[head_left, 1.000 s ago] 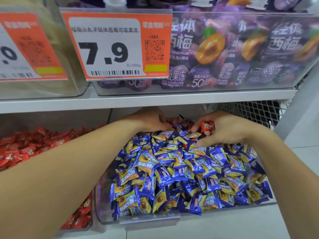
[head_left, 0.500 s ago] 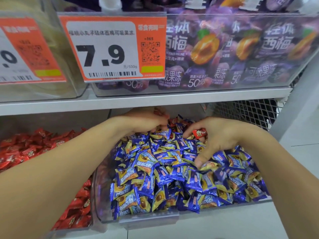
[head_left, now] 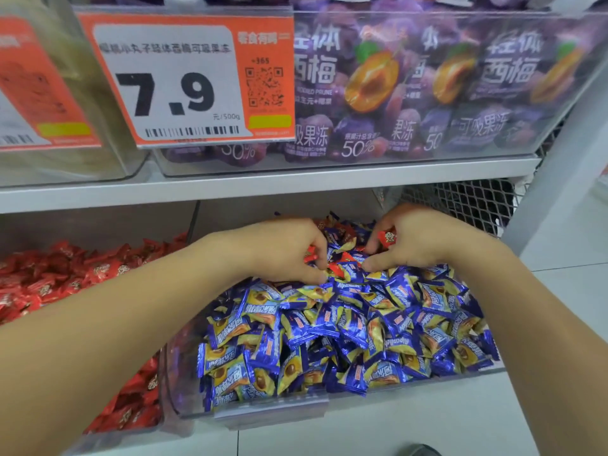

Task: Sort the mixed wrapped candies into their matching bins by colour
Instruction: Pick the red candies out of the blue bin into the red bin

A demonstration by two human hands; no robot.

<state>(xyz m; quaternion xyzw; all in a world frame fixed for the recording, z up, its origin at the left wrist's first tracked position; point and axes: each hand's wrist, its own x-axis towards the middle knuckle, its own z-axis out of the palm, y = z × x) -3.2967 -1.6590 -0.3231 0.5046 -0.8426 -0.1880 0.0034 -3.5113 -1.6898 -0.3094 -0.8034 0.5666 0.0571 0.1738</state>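
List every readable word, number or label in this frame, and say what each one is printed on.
"7.9" and "元/500g": orange price tag on the upper bin; its headline, barcode digits and QR code are too blurred.
"西梅", "50%", "PRUNE": purple pouches in that bin.
"Alpenliebe": blue candy wrappers; their other print is too small.
Left price tag: unreadable.
Red candies: print too small.

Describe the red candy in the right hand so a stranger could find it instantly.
Start at the clear bin of blue-and-yellow candies on the lower shelf, right of the red-candy bin. At the back of the pile, the right hand pinches one red candy. It is lifted above the blue wrappers and shows a small pale printed figure.
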